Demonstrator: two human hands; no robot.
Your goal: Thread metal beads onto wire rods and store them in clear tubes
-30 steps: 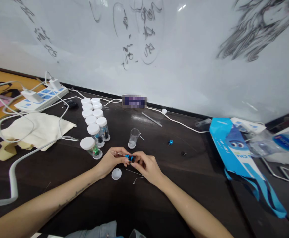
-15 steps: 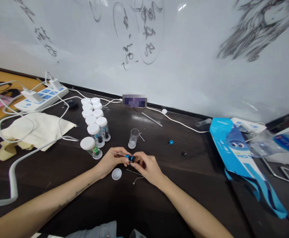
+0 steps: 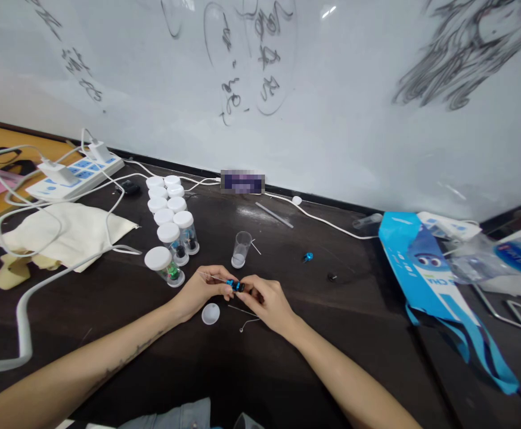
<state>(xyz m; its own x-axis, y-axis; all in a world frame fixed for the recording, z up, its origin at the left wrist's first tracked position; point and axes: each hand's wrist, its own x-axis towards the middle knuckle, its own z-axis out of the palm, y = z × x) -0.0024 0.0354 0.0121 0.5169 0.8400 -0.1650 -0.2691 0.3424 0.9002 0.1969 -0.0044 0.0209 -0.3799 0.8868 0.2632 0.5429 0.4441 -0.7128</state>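
Between the fingertips of both hands is a small blue and black part point(image 3: 235, 285). My left hand point(image 3: 204, 292) pinches its left side, and a thin metal rod point(image 3: 213, 277) runs along the fingers there. From the right, my right hand point(image 3: 264, 300) grips the black end. An open clear jar point(image 3: 242, 247) stands just behind the hands. In front of my left hand lies a white round lid point(image 3: 210, 314). Thin metal pieces point(image 3: 241, 310) lie partly under my right hand. Farther right are a small blue part point(image 3: 307, 257) and a small black part point(image 3: 332, 276).
Several white-lidded jars point(image 3: 168, 233) stand left of the hands. A power strip point(image 3: 77, 179) with cables and a cream cloth point(image 3: 68, 232) lie at the left. A blue bag point(image 3: 415, 262) and clear plastic point(image 3: 475, 256) are at the right. A whiteboard point(image 3: 332, 119) rises behind.
The blue and black part has turned slightly between my fingertips, with more blue showing. Both hands stay in nearly the same place.
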